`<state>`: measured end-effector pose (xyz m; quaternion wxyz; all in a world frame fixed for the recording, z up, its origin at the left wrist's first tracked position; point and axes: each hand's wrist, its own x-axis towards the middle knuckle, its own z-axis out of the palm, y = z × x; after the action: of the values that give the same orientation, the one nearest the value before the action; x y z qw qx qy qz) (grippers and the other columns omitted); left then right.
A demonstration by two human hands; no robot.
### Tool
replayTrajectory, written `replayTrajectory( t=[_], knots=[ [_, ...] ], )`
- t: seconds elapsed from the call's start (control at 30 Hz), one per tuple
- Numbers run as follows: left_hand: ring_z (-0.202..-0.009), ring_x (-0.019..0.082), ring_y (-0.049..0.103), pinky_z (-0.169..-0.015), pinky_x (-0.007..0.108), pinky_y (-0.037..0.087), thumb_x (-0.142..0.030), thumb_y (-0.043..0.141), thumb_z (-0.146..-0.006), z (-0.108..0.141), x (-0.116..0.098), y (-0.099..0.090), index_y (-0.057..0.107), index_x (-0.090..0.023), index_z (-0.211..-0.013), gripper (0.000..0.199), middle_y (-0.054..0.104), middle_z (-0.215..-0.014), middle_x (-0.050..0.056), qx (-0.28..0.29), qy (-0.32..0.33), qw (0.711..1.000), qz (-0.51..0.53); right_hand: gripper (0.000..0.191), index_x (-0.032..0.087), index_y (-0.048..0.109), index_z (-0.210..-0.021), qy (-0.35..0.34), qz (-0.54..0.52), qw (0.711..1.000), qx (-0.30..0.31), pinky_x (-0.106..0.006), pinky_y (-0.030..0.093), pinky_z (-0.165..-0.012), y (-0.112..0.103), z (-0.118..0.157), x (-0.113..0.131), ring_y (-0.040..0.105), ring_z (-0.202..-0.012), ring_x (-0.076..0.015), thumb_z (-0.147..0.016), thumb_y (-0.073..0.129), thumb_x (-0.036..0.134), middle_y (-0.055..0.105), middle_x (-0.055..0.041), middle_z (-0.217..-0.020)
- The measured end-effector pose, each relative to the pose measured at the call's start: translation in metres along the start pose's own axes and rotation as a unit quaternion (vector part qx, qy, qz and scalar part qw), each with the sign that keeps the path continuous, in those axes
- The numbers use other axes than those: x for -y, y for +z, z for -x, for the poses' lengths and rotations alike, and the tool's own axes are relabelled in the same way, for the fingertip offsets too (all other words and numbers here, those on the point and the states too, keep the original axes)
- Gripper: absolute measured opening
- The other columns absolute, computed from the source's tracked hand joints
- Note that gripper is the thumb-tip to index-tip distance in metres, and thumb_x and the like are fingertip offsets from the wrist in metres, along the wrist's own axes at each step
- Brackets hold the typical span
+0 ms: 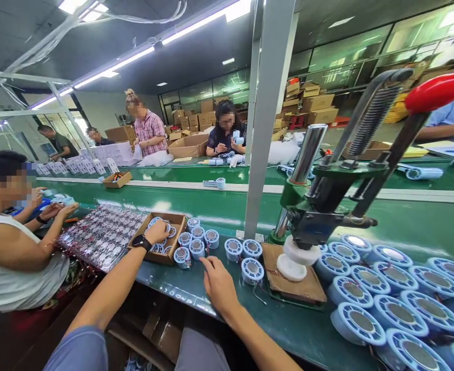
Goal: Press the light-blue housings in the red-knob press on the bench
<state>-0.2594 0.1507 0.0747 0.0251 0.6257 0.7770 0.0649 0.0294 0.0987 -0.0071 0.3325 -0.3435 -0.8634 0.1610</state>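
My left hand (157, 233), with a black watch on the wrist, reaches into a cardboard box (178, 222) of light blue rings (172, 232). Its fingers are bent down among the rings, and their tips are too hidden to tell what they hold. My right hand (216, 275) hovers at the table's front edge, thumb and forefinger apart, just below a blue round housing (196, 248). Several such housings stand right of the box. Three more, one of them a housing with a loose wire (252, 271), sit left of the press's cardboard pad (270, 257).
A hand press (312, 226) with a red-knobbed lever (437, 93) rises at the right, beside many blue housings (399, 312). A grey post (263, 123) stands mid-table. Wired boards (103, 234) lie left, near a person in white (14, 247). Other people sit or stand across the line.
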Motion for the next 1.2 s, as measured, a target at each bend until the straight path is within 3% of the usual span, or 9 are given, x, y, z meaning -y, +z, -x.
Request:
replayTrajectory(
  t=[0.1,0.17,0.3,0.4,0.6,0.8,0.9,1.03,1.2],
  knots=[
    [-0.093,0.020,0.060,-0.089,0.035,0.049,-0.017,0.058,-0.086,0.005,-0.006,-0.014,0.063,-0.012,-0.084,0.007,0.066,-0.097,0.010,-0.060,0.005,0.998,0.022,0.045,0.021,0.062,-0.122,-0.011,0.019,1.000,0.019,-0.032,0.054,-0.087,0.015,-0.020,0.018,0.061,-0.099,-0.0206,-0.082,0.049,0.004,0.061,-0.0097,-0.111],
    [-0.091,0.020,0.060,-0.088,0.033,0.048,-0.014,0.051,-0.083,0.013,-0.011,-0.022,0.061,-0.014,-0.081,0.010,0.067,-0.095,0.010,-0.104,0.012,0.993,0.047,0.044,0.023,0.062,-0.122,-0.012,0.031,0.999,0.028,-0.029,0.053,-0.082,0.026,-0.028,0.031,0.060,-0.094,-0.0196,-0.082,0.055,0.006,0.061,-0.0097,-0.108],
    [-0.094,0.020,0.062,-0.086,0.032,0.049,-0.020,0.043,-0.082,0.042,-0.019,-0.033,0.057,-0.018,-0.084,0.014,0.068,-0.101,0.008,-0.169,0.024,0.980,0.102,0.049,0.022,0.053,-0.133,0.027,0.058,0.998,0.015,-0.035,0.052,-0.081,0.048,-0.035,0.049,0.055,-0.104,-0.0250,-0.085,0.062,0.018,0.050,-0.0178,-0.131],
    [-0.102,0.022,0.063,-0.082,0.031,0.051,-0.028,0.041,-0.084,0.073,-0.020,-0.032,0.054,-0.019,-0.083,0.015,0.067,-0.114,0.010,-0.196,0.031,0.970,0.141,0.041,0.021,0.055,-0.128,0.045,0.063,0.997,0.008,-0.041,0.050,-0.086,0.058,-0.042,0.052,0.051,-0.110,-0.0280,-0.087,0.063,0.022,0.046,-0.0190,-0.135],
    [-0.100,0.025,0.065,-0.080,0.034,0.053,-0.044,0.051,-0.085,0.133,-0.015,-0.014,0.055,-0.020,-0.084,0.025,0.068,-0.117,0.011,-0.292,-0.024,0.919,0.264,0.025,0.020,0.061,-0.113,0.010,0.029,0.999,0.015,-0.044,0.046,-0.092,0.052,-0.048,0.046,0.049,-0.110,-0.0267,-0.088,0.063,0.023,0.052,-0.0143,-0.129],
    [-0.104,0.025,0.065,-0.083,0.035,0.054,-0.050,0.062,-0.081,0.159,-0.029,0.028,0.055,-0.019,-0.099,0.036,0.067,-0.112,0.011,-0.367,-0.107,0.846,0.371,0.043,0.024,0.060,-0.119,-0.045,-0.053,0.997,0.015,-0.047,0.038,-0.105,0.032,-0.019,0.025,0.044,-0.123,-0.0256,-0.079,0.074,0.024,0.055,-0.0086,-0.127],
    [-0.099,0.024,0.066,-0.081,0.035,0.056,-0.051,0.063,-0.081,0.163,-0.052,0.051,0.057,-0.018,-0.104,0.040,0.067,-0.108,0.011,-0.321,-0.084,0.837,0.435,0.052,0.023,0.057,-0.124,-0.043,-0.102,0.994,0.016,-0.044,0.040,-0.105,0.026,-0.005,0.015,0.048,-0.123,-0.0235,-0.075,0.074,0.019,0.054,-0.0083,-0.127],
    [-0.100,0.025,0.067,-0.083,0.035,0.057,-0.045,0.064,-0.083,0.162,-0.085,0.071,0.058,-0.018,-0.107,0.036,0.068,-0.107,0.012,-0.178,-0.004,0.831,0.527,0.056,0.020,0.054,-0.127,-0.012,-0.168,0.986,0.006,-0.033,0.048,-0.099,0.020,0.005,0.006,0.055,-0.114,-0.0185,-0.073,0.068,0.012,0.053,-0.0089,-0.125],
    [-0.103,0.025,0.066,-0.095,0.039,0.053,-0.042,0.065,-0.082,0.146,-0.098,0.078,0.058,-0.017,-0.108,0.036,0.068,-0.108,0.011,-0.166,0.006,0.819,0.549,0.060,0.019,0.050,-0.130,0.020,-0.232,0.973,-0.009,-0.028,0.049,-0.101,0.010,0.015,-0.003,0.058,-0.114,-0.0155,-0.073,0.063,0.007,0.053,-0.0084,-0.124]
  ],
)
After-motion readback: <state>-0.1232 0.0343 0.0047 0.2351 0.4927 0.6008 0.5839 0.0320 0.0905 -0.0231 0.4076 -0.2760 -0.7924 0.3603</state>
